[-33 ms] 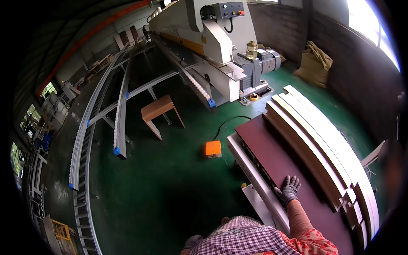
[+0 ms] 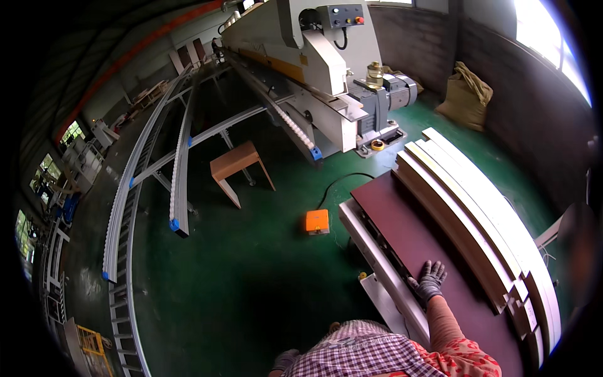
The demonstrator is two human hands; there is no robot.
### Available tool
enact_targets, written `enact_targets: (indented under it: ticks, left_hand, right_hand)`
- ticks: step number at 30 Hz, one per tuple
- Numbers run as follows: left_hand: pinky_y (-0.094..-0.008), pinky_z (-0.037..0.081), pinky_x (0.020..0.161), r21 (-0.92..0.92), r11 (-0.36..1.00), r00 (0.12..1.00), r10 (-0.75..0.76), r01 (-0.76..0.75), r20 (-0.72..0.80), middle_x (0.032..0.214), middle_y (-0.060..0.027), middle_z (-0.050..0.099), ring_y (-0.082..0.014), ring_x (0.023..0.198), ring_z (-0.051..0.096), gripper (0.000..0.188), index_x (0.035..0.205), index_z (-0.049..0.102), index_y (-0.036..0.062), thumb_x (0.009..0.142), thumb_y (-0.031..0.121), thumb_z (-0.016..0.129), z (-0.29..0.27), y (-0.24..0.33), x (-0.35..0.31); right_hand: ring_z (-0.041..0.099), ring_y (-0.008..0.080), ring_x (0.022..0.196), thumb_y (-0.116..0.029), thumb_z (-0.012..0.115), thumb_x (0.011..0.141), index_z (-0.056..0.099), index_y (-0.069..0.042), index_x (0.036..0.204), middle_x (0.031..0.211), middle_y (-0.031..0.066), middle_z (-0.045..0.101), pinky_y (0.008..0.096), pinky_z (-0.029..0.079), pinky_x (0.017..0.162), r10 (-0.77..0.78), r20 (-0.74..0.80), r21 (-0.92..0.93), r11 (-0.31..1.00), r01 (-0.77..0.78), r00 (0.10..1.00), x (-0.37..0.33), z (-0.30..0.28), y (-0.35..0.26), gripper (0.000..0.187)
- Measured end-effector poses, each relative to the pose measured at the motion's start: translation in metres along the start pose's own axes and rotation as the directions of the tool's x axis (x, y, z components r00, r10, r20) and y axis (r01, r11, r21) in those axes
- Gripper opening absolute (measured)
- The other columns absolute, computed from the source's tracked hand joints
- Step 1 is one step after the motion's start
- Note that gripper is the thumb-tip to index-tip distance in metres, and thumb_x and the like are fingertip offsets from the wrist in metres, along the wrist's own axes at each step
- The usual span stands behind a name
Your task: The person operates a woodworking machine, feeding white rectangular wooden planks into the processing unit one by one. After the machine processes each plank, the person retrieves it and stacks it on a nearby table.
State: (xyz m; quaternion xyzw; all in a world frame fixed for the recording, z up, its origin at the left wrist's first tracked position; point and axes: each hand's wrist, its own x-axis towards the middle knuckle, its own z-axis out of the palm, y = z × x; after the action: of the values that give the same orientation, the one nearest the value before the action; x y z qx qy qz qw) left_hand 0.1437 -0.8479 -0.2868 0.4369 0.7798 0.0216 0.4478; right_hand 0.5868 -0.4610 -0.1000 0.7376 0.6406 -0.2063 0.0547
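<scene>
R hand (image 2: 429,282) flat on maroon panel (image 2: 408,220) w/ grip splayed wide; L hand (image 2: 287,359) pt. hidden, can't make out grip.

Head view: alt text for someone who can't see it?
A gloved right hand lies flat, fingers spread, on a dark red panel beside stacked pale boards; the gloved left hand is partly visible at the lower edge. Beyond are an orange box and a brown stool on a green floor, and a long grey machine.
</scene>
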Motion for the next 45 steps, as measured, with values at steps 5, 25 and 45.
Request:
enact_targets:
  ticks: [5, 25, 45]
  left_hand:
    - [-0.0384, 0.046, 0.1, 0.0, 0.999, 0.998, 0.054, -0.054, 0.034, 0.123, -0.0162, 0.064, -0.031, 0.117, 0.059, 0.05, 0.126, 0.061, 0.008, 0.087, 0.041, 0.063, -0.063, 0.031, 0.011]
    - [-0.0425, 0.047, 0.097, 0.12, 0.991, 0.972, 0.035, -0.065, 0.234, 0.123, -0.0145, 0.063, -0.0332, 0.116, 0.059, 0.042, 0.124, 0.059, 0.0123, 0.093, 0.04, 0.051, -0.274, 0.22, 0.188]
    - [-0.0417, 0.049, 0.091, 0.356, 0.73, 0.812, 0.509, -0.584, 0.286, 0.111, -0.0161, 0.067, -0.035, 0.104, 0.063, 0.037, 0.11, 0.065, 0.0098, 0.095, 0.039, 0.047, -0.379, 0.392, 0.341]
  right_hand:
    - [-0.013, 0.0465, 0.146, -0.072, 0.059, 0.076, 0.005, -0.006, 0.155, 0.158, 0.0296, -0.005, 0.0605, -0.007, 0.114, 0.088, 0.046, -0.048, 0.995, -0.086, 0.995, 0.015, 0.005, -0.009, 0.117]
    - [-0.01, 0.0484, 0.146, -0.069, 0.072, 0.066, 0.015, -0.008, 0.154, 0.158, 0.0308, -0.001, 0.0639, -0.01, 0.112, -0.228, 0.045, -0.047, 0.972, 0.23, 0.973, 0.17, -0.031, -0.172, 0.122]
    - [-0.007, 0.0492, 0.145, -0.072, 0.06, 0.075, 0.023, -0.006, 0.152, 0.158, 0.0301, 0.003, 0.0655, -0.012, 0.11, -0.266, -0.022, 0.054, 0.962, 0.267, 0.964, 0.212, -0.053, -0.222, 0.108]
